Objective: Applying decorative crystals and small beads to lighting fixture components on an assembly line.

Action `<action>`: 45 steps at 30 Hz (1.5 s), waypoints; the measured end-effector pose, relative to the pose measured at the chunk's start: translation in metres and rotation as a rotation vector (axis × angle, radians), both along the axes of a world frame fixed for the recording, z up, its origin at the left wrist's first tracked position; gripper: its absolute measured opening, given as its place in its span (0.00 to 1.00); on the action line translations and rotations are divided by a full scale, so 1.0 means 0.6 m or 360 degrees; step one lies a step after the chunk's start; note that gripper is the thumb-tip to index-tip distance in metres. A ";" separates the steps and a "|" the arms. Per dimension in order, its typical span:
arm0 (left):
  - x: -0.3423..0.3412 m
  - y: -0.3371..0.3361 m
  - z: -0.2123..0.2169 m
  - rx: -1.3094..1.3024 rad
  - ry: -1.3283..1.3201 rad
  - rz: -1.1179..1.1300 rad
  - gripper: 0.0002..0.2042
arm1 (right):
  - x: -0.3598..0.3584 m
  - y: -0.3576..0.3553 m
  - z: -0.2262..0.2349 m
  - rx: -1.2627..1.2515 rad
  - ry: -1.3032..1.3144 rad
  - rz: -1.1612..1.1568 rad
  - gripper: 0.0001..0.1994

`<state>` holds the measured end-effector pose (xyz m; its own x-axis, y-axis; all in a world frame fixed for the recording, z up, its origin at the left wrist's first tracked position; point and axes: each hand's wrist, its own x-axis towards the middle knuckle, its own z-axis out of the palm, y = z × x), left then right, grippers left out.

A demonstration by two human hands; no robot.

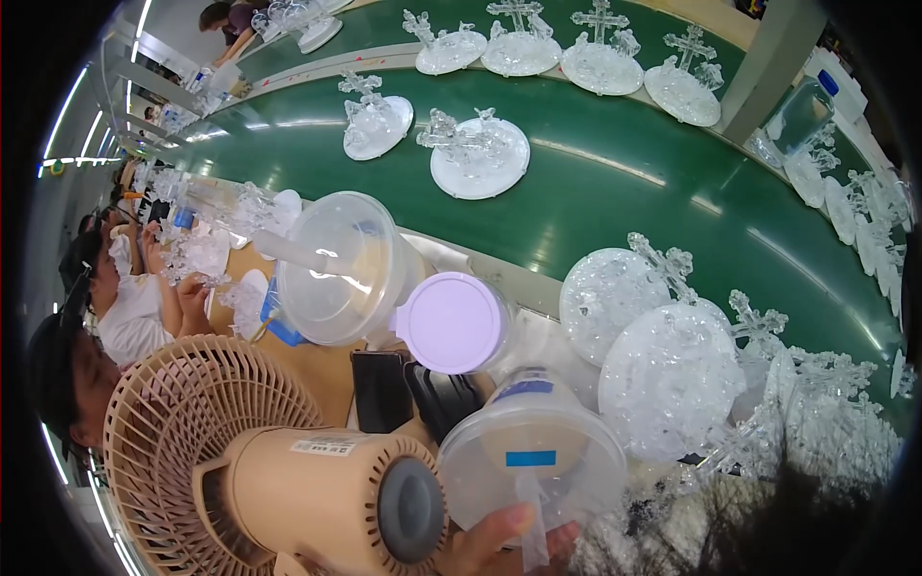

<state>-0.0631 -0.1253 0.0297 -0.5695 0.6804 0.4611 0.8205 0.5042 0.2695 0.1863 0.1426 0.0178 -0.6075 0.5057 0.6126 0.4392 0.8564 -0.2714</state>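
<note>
Low in the middle, my left hand (499, 542) pinches a translucent strip, apparently the handle of a clear plastic tub (471, 456). The thumb lies over the strip and the fingertips show behind it. The tub has a pale round lid with a blue patch (531, 458). My right hand does not show; dark blurred hair covers the lower right. Right of the tub stand clear crystal-like cross ornaments on round white glittery bases (672, 384), several tilted or crowded together. Beyond the tub is a container with a lilac lid (453, 323), beside a larger translucent lidded tub (336, 269).
A beige fan (327, 490) fills the lower left. A black phone-like slab (381, 392) and a black case (442, 398) lie behind the held tub. Across the green conveyor belt (595, 202) more cross ornaments (480, 158) stand. Co-workers (134, 307) sit at the left.
</note>
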 end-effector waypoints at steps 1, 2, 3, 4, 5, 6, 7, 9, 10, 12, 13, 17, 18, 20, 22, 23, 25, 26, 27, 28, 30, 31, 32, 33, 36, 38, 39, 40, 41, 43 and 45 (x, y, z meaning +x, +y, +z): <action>-0.001 0.000 -0.001 0.0004 0.0001 -0.0003 0.22 | 0.001 0.008 0.000 0.0057 -0.0001 0.0065 0.15; -0.001 -0.001 -0.001 0.0001 0.0003 -0.0009 0.22 | 0.005 0.016 0.002 0.0066 -0.0003 0.0064 0.15; -0.002 0.000 -0.002 0.0003 0.0010 -0.0012 0.22 | 0.011 0.026 0.003 0.0024 -0.0001 0.0193 0.15; -0.003 -0.001 -0.002 -0.0001 0.0014 -0.0014 0.22 | 0.018 0.035 0.004 -0.0020 0.0001 0.0322 0.15; -0.003 0.000 -0.003 -0.0001 0.0018 -0.0019 0.22 | 0.028 0.045 0.006 -0.0015 0.0004 0.0322 0.15; -0.004 -0.001 -0.003 0.0002 0.0024 -0.0026 0.22 | 0.038 0.054 0.006 -0.0055 -0.0202 0.0455 0.14; -0.005 0.000 -0.003 0.0001 0.0032 -0.0033 0.22 | 0.048 0.062 0.006 -0.0095 -0.0410 0.0587 0.14; -0.007 0.000 -0.003 -0.0003 0.0045 -0.0050 0.22 | 0.068 0.070 0.002 -0.0108 -0.0394 0.0597 0.14; -0.008 0.000 -0.003 -0.0006 0.0051 -0.0048 0.22 | 0.078 0.075 0.000 -0.0145 -0.0416 0.0637 0.13; -0.009 0.000 -0.003 -0.0009 0.0059 -0.0060 0.22 | 0.093 0.085 -0.001 -0.0245 -0.0475 0.0737 0.12; -0.009 0.000 -0.003 -0.0013 0.0065 -0.0064 0.22 | 0.100 0.090 0.000 -0.0305 -0.0519 0.0786 0.12; -0.010 -0.001 -0.005 -0.0017 0.0077 -0.0079 0.22 | 0.121 0.118 0.016 -0.0568 -0.0694 0.0962 0.12; -0.010 -0.002 -0.004 -0.0019 0.0081 -0.0082 0.22 | 0.123 0.125 0.020 -0.0641 -0.0731 0.0995 0.12; -0.011 -0.002 -0.004 -0.0024 0.0086 -0.0086 0.22 | 0.126 0.135 0.027 -0.0786 -0.0808 0.1033 0.13; -0.011 -0.003 -0.004 -0.0032 0.0090 -0.0084 0.22 | 0.128 0.135 0.027 -0.0776 -0.0809 0.1005 0.14; -0.012 -0.003 -0.004 -0.0031 0.0092 -0.0089 0.22 | 0.128 0.131 0.025 -0.0776 -0.0808 0.1003 0.14; -0.013 -0.003 -0.004 -0.0044 0.0096 -0.0096 0.22 | 0.130 0.117 0.020 -0.0570 -0.0793 0.0972 0.14; -0.014 -0.003 -0.005 -0.0045 0.0098 -0.0102 0.22 | 0.129 0.111 0.017 -0.0570 -0.0793 0.0969 0.14; -0.014 -0.003 -0.005 -0.0046 0.0105 -0.0104 0.22 | 0.131 0.103 0.013 -0.0429 -0.0633 0.0895 0.14; -0.015 -0.003 -0.006 -0.0047 0.0113 -0.0107 0.22 | 0.127 0.102 0.007 -0.0285 -0.0469 0.0818 0.14; -0.016 -0.003 -0.006 -0.0050 0.0120 -0.0112 0.22 | 0.120 0.113 0.001 -0.0376 -0.0566 0.0922 0.14; -0.015 -0.002 -0.006 -0.0057 0.0118 -0.0114 0.22 | 0.114 0.128 -0.004 -0.0474 -0.0669 0.1027 0.13; -0.015 -0.003 -0.006 -0.0061 0.0123 -0.0118 0.22 | 0.108 0.142 -0.007 -0.0475 -0.0665 0.1030 0.13; -0.015 -0.002 -0.006 -0.0065 0.0129 -0.0122 0.22 | 0.096 0.167 -0.014 -0.0330 -0.0612 0.1291 0.13; -0.016 -0.002 -0.005 -0.0072 0.0136 -0.0126 0.22 | 0.083 0.194 -0.016 0.0131 -0.0435 0.2053 0.13; -0.018 -0.002 -0.004 -0.0075 0.0128 -0.0132 0.22 | 0.080 0.181 -0.009 0.0284 -0.0377 0.2298 0.12; -0.019 -0.002 -0.004 -0.0076 0.0124 -0.0133 0.22 | 0.089 0.148 0.001 -0.0132 -0.0579 0.1684 0.12; -0.019 -0.002 -0.005 -0.0082 0.0123 -0.0137 0.22 | 0.090 0.126 0.009 -0.0519 -0.0750 0.1041 0.12; -0.020 -0.001 -0.006 -0.0081 0.0132 -0.0136 0.23 | 0.080 0.121 0.008 -0.0513 -0.0745 0.1037 0.12; -0.021 0.001 -0.009 -0.0091 0.0146 -0.0146 0.23 | 0.056 0.112 0.004 -0.0388 -0.0437 0.0946 0.11; -0.025 0.002 -0.008 -0.0106 0.0159 -0.0160 0.23 | 0.021 0.129 -0.012 0.0141 -0.0044 0.1480 0.11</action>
<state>-0.0778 -0.1242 0.0249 -0.4507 0.7627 0.4639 0.8887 0.4324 0.1525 0.1986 0.2199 0.0105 -0.7594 -0.2390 0.6051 -0.4279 0.8841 -0.1879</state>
